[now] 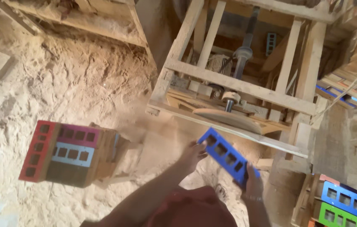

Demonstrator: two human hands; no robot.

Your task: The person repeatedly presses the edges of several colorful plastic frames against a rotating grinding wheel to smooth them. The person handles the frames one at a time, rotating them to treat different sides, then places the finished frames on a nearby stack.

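Left hand (193,153) grips upper end of blue slotted strip (225,156), right hand (252,185) clamps lower end. Best keep strip level, fingers clear of sanding disc (227,118) at wooden frame's (245,86) near edge.

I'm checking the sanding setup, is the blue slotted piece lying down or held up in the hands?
Held up: both hands grip the blue slotted piece by its ends, tilted.

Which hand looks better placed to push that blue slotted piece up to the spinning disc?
Probably the right hand: it grips the rear end of the blue slotted piece, behind it. The left hand holds the end nearest the sanding disc.
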